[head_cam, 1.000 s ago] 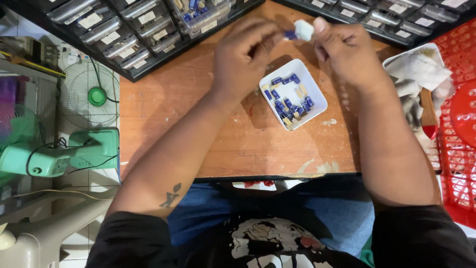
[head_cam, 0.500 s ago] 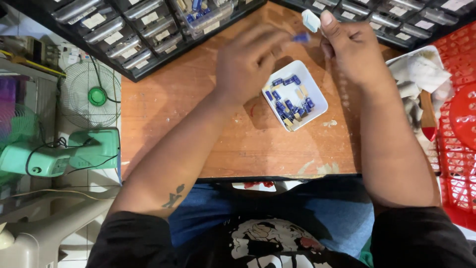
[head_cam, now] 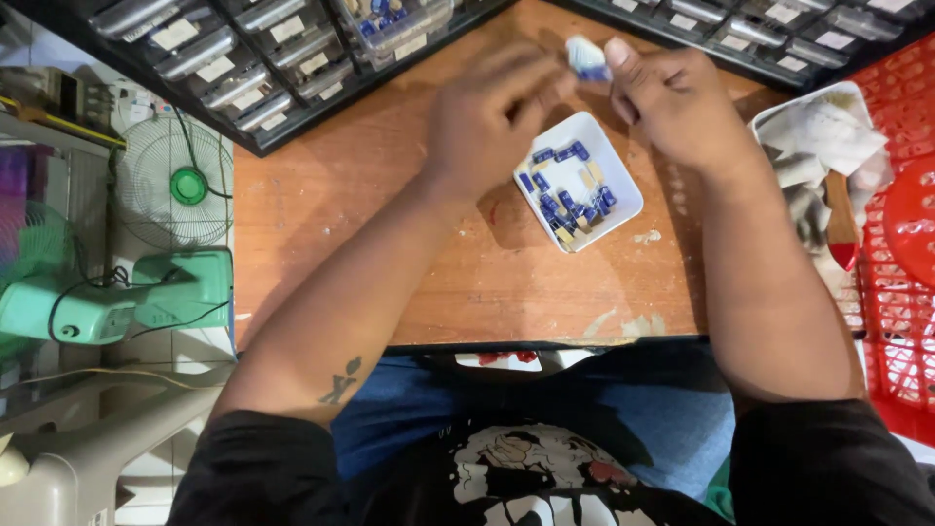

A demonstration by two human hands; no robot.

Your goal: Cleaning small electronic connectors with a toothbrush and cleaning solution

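Note:
My right hand (head_cam: 672, 102) pinches a small white and blue part (head_cam: 587, 56) between thumb and fingers, above the far side of the wooden table (head_cam: 390, 234). My left hand (head_cam: 492, 117) is blurred, fingers curled, just left of that part and above a white square dish (head_cam: 623, 200). The dish holds several small blue pieces and a few tan ones. Whether the left hand holds anything is hidden.
Black drawer cabinets (head_cam: 224, 68) line the far edge, one open drawer (head_cam: 394, 21) holding blue parts. A tray of cloth and a red-handled tool (head_cam: 840, 234) sit at right beside a red basket (head_cam: 901, 224). A green fan (head_cam: 175, 185) stands at left.
My right hand has shifted left with the white and blue part. My left hand has drawn a little away from it, over the dish.

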